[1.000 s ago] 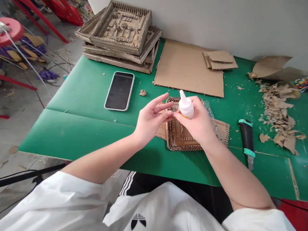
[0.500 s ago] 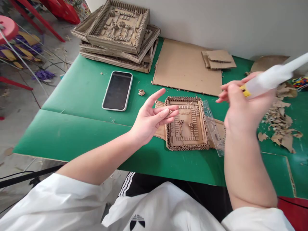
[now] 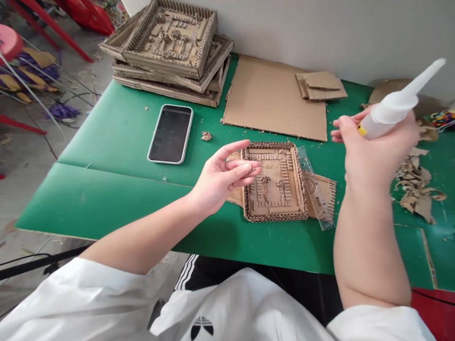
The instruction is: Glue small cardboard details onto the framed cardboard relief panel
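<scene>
My right hand (image 3: 378, 147) is wrapped round a white glue bottle (image 3: 391, 109) with a yellow label, its long nozzle pointing up and right. My left hand (image 3: 229, 177) pinches a small cardboard piece (image 3: 253, 168) between thumb and fingers, with the index finger stretched out. That hand hovers over the left edge of a shallow cardboard tray (image 3: 275, 218), which has corrugated walls, strips inside and two small curled shapes on stems. A clear plastic ruler (image 3: 318, 201) lies along the tray's right side, over a corrugated cardboard piece (image 3: 326, 189).
Stacked cardboard trays (image 3: 167, 66) stand at the back left. A phone (image 3: 170, 135) lies in front of them, near a crumpled scrap (image 3: 206, 136). Behind the tray is a flat cardboard sheet (image 3: 273, 104) with small pieces (image 3: 323, 85). Torn scraps (image 3: 415, 180) lie at the right.
My right hand has shifted slightly right with the bottle, whose nozzle now points more upward. My left hand keeps its pinch, its index finger a little lower.
</scene>
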Motion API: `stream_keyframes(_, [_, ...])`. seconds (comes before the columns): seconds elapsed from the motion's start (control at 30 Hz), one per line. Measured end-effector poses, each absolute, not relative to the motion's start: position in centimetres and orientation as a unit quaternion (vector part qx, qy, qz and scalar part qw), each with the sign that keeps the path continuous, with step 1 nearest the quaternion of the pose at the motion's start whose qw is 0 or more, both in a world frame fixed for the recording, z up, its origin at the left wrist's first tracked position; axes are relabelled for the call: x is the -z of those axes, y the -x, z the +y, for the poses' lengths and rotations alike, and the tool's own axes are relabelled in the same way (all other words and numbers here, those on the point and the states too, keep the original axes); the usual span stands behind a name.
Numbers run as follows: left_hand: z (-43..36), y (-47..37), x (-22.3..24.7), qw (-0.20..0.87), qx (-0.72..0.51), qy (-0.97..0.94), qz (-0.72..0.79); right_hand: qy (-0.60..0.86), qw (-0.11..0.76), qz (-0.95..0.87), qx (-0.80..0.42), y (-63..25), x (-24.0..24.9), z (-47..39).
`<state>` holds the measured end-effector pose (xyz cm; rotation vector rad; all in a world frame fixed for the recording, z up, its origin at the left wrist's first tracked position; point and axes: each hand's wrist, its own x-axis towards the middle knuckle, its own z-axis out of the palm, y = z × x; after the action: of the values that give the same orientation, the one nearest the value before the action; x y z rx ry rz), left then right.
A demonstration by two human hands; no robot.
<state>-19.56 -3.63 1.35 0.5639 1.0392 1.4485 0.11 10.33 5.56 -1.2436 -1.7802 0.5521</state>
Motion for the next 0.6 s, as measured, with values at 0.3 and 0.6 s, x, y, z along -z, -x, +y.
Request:
stream_keyframes(0.3, [-3.9,19.1,-1.5,0.516,-0.641,-0.316,0.473,0.37,0.27,-0.767,-0.449,4.6,-5.3,3.5])
stream_keyframes(0.6, [-3.9,19.0,-1.1,0.512,-0.643,-0.322,0.47,0.403,0.236,-0.793,-0.392,4.6,-5.8,3.5])
